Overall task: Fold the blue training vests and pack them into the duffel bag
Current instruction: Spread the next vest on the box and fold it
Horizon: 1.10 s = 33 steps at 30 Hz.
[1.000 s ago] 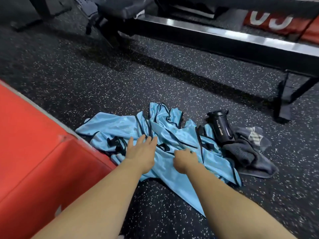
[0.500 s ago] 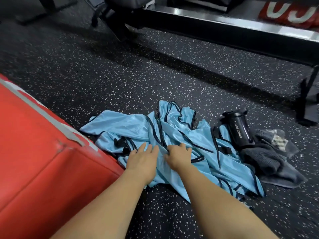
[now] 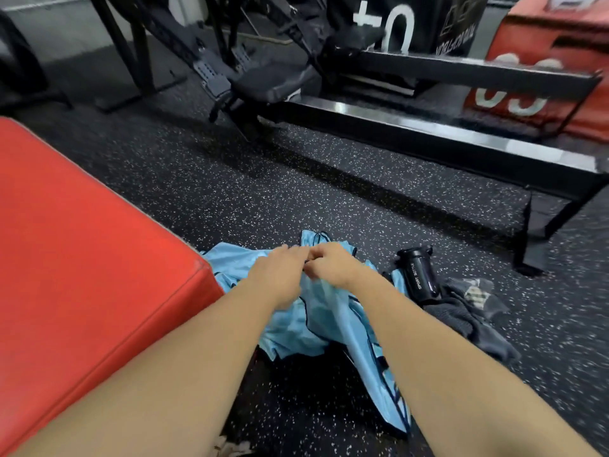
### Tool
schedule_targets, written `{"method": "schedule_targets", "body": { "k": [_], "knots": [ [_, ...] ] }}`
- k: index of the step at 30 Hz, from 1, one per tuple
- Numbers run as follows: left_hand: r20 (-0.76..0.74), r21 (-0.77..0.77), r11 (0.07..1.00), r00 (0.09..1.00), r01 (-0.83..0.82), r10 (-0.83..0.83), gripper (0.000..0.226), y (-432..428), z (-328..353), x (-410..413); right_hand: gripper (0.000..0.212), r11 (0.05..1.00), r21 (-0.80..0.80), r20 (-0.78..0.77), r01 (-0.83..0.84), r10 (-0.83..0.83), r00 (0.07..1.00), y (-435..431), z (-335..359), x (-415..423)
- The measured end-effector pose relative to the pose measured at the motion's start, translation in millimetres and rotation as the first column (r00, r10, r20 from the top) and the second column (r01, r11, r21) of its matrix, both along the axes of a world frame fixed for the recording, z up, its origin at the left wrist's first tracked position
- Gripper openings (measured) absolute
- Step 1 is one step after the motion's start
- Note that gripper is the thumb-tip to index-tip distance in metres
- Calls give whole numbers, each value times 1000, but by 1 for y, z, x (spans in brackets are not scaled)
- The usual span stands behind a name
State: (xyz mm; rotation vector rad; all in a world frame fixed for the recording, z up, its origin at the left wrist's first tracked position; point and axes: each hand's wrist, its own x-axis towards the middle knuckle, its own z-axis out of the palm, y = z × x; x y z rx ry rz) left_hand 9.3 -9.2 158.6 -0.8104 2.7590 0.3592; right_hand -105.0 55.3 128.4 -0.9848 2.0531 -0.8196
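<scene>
Single head-worn wide-angle view, forward and down, close over left hand (image 3: 280, 273) and right hand (image 3: 331, 265).

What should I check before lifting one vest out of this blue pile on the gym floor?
1. Right hand grip on the light blue black-trimmed training vests: fingers curled into the fabric, ok.
2. Left hand grip: blurred, cannot tell.
3. One vest separated: the vests lie in one tangled heap, not ok.
4. Black plastic sport bottle free of the heap: it lies right against the heap's right edge, not ok.
5. Speckled black rubber floor beyond the heap for spreading a vest: bare, ok.
6. Duffel bag located: not in view, cannot tell.
</scene>
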Motion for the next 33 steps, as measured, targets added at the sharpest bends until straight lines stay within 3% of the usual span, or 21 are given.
{"method": "schedule_targets", "body": {
  "k": [4,7,9,11,15,18,20,23,25,27,28,30,33],
  "knots": [
    [-201,258,959,965,-114,169,57,13,55,6,9,994,-45,-65,-102,99,993,12,71,9],
    [-260,294,947,942,-133,213,35,24,95,16,21,989,-79,-119,-129,119,986,29,120,12],
    [-238,176,976,957,-126,166,23,29,115,25,22,983,-93,-170,-156,139,976,40,148,12],
    [-204,-59,990,973,-126,111,32,34,137,36,18,980,-66,-228,-188,169,959,50,169,13],
    [-172,-305,924,967,-231,185,29,26,173,69,35,979,-45,-258,-197,179,949,72,197,12],
    [-111,-410,862,955,-297,276,21,16,184,96,28,981,-6,-261,-195,186,947,79,213,17],
    [-138,-355,870,939,-343,314,22,16,186,105,30,977,22,-263,-212,210,942,77,225,26],
    [-302,-63,919,885,-389,354,27,28,197,102,29,964,-6,-297,-265,252,921,66,244,47],
    [-409,199,939,847,-281,340,27,37,206,95,27,947,-23,-353,-320,292,889,58,255,62],
    [-447,327,934,847,-144,287,22,41,212,93,18,935,-4,-368,-356,330,869,52,264,76],
    [-440,307,943,860,-126,259,23,41,214,94,15,927,2,-362,-374,350,864,51,269,80],
    [-391,126,976,895,-179,215,37,36,215,100,16,919,25,-344,-394,378,860,54,279,84],
    [-350,-81,950,901,-303,258,42,27,216,115,19,945,30,-254,-327,323,912,58,286,75]
  ]
}}
